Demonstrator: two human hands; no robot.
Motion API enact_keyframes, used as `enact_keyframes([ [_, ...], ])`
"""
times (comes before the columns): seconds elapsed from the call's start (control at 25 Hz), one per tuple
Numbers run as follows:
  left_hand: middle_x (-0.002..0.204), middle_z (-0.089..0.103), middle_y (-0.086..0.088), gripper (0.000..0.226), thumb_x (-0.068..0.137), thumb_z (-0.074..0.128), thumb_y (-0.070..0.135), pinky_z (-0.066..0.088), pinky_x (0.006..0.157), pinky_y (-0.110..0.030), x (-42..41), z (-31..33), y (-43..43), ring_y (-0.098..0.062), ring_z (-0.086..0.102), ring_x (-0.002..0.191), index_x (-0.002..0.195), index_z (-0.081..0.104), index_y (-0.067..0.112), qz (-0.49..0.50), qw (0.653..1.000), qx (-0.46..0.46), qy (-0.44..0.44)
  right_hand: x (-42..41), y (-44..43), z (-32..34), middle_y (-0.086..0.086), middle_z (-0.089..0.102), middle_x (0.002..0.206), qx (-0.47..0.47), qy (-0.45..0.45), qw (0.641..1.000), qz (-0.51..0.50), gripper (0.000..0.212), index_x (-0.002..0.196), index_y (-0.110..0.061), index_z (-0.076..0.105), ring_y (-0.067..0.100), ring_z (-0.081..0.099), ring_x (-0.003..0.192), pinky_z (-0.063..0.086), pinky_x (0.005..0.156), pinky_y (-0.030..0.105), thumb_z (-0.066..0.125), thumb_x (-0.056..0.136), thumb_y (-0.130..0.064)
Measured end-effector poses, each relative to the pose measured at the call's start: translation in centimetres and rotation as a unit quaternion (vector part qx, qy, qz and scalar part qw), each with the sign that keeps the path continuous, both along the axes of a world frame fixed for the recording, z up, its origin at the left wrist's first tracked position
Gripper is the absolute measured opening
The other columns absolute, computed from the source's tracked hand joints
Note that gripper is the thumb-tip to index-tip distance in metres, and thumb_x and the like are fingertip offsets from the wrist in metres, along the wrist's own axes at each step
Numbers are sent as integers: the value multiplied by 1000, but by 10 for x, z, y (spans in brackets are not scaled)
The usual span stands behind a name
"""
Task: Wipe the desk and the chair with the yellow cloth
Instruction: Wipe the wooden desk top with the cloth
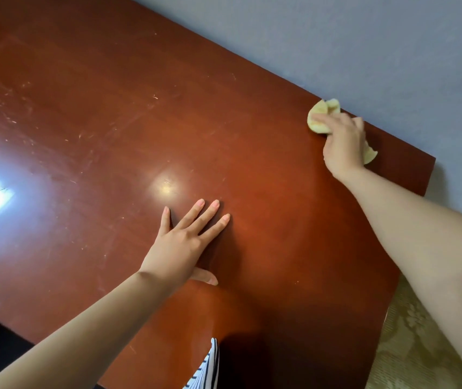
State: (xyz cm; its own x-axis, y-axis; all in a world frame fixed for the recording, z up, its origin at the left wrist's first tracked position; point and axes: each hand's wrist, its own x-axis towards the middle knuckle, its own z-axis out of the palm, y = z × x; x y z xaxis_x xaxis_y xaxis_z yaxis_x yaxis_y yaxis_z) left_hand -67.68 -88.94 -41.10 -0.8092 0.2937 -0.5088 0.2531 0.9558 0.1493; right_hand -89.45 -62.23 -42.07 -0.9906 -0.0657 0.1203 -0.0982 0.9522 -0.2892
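A glossy reddish-brown wooden desk [89,130] fills most of the view, its top scuffed and scratched. My right hand [343,144] grips a crumpled yellow cloth [321,115] and holds it down on the desk's far right corner, close to the wall. Part of the cloth pokes out below my palm. My left hand [187,242] lies flat on the desk near the middle, fingers straight and spread. No chair is in view.
A grey wall [336,37] runs along the desk's far edge. Patterned beige carpet [409,346] shows past the desk's right end. Light glares off the desk at the left. A dark gap lies at the lower left, and striped fabric at the bottom.
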Motion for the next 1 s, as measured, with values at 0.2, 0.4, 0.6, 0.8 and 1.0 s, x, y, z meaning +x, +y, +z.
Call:
enact_keyframes([
  [0.2,131,-50,16,116,68,52,76,-15,109,-56,0,-1,3,-14,-53,115,119,-46,43,6,1000,8,-13,-54,-50,-3,-2,51,132,-27,-12,993,-115,56,129,-32,54,29,41,114,35,93,36,37,90,5],
  [0.4,134,-47,15,115,69,55,74,-15,109,-58,-5,-3,2,-14,-54,114,122,-43,42,6,999,14,-28,-72,-90,-8,-3,45,138,3,-58,998,-21,47,134,-32,47,28,36,121,35,99,38,40,95,-7],
  [0.6,146,-36,12,117,69,59,71,-11,110,-60,-8,-3,0,-16,-43,130,135,-32,40,9,999,15,-27,-49,-127,-13,-2,46,139,20,-63,986,156,44,134,-32,48,31,39,116,33,97,39,40,96,-11],
  [0.8,159,-18,3,108,75,48,75,-6,108,-66,-11,1,4,-21,-15,146,147,-21,34,-6,999,-33,27,-7,-144,-20,-1,45,140,53,-69,962,258,47,138,-36,42,28,38,118,34,96,38,42,97,-14],
  [1.0,160,-12,1,106,75,40,78,-11,108,-63,21,6,-5,-26,-15,146,143,-27,32,31,994,-37,100,34,-137,-13,-2,40,144,72,-104,937,326,46,140,-37,40,26,35,121,31,98,38,42,98,-17],
])
